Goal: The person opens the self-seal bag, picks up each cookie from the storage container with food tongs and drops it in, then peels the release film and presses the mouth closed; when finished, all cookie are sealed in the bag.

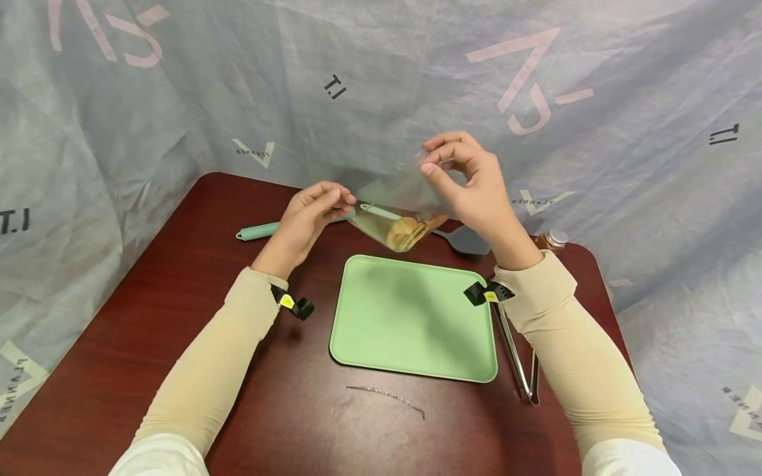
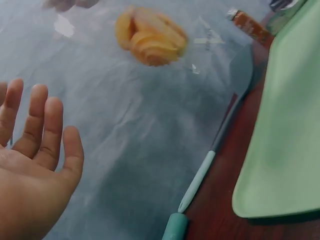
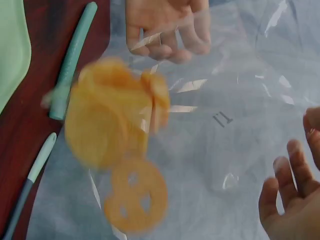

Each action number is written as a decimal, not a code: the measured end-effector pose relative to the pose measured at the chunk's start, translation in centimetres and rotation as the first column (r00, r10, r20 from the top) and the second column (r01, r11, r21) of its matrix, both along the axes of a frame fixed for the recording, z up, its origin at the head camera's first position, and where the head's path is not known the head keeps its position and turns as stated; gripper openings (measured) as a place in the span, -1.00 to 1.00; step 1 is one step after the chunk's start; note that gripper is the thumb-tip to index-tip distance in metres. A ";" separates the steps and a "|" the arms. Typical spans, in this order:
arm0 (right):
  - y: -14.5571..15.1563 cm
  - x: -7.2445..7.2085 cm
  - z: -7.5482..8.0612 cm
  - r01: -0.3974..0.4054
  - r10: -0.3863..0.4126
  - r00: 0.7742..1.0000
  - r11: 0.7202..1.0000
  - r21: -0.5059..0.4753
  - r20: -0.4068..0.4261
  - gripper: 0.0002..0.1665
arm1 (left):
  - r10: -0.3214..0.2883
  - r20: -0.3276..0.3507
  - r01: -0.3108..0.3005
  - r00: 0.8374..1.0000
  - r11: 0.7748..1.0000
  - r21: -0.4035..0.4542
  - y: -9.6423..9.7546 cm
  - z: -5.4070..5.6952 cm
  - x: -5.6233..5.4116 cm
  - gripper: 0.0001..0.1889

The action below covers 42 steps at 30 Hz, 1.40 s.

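Note:
A clear plastic bag hangs in the air above the tray's far edge, stretched between both hands. Yellow-orange biscuits lie bunched in its lower part; one in the right wrist view has holes through it. At the bag's left side, my left hand pinches the plastic between thumb and fingers. Higher up, my right hand pinches the other side with thumb and forefinger. Through the clear plastic, the right wrist view shows the left hand's fingers.
A light green tray lies mid-table. Behind it are a grey spatula and a green rod-shaped tool. Metal tongs lie along its right side, under my forearm. A small jar stands back right; a thin twisted strip lies in front.

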State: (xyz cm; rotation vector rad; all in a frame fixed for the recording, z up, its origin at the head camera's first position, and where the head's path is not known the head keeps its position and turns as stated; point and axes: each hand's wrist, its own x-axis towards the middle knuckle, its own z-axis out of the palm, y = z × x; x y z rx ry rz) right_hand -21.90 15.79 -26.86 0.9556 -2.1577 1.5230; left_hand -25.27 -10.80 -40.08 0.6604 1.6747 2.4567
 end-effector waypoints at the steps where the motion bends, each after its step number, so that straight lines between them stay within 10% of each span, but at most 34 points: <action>1: 0.0 0.0 0.2 0.034 -0.034 0.999 0.999 -0.005 -0.005 -0.91 | -0.013 -0.034 0.012 0.999 1.000 -0.022 0.3 -0.1 0.2 -0.79; 8: 0.3 0.1 0.5 0.202 -0.199 0.979 0.978 -0.054 0.047 -0.81 | -0.039 -0.189 0.010 0.981 0.988 -0.152 1.3 0.7 0.5 -0.85; 20: 0.8 -0.2 -0.1 0.220 -0.194 0.969 0.961 -0.169 0.154 -0.88 | 0.096 -0.325 -0.147 0.941 0.980 -0.136 2.7 3.6 1.3 -0.92; 36: 0.9 -0.4 -0.9 0.201 -0.154 0.969 0.946 -0.254 0.192 -0.88 | 0.088 -0.209 -0.122 0.974 0.980 -0.155 3.5 3.1 1.1 -0.92; 42: 2.4 -2.3 -2.5 0.195 -0.121 0.967 0.918 -0.345 0.223 -0.91 | 0.179 -0.210 -0.195 0.961 0.979 -0.058 3.1 3.8 0.7 -0.92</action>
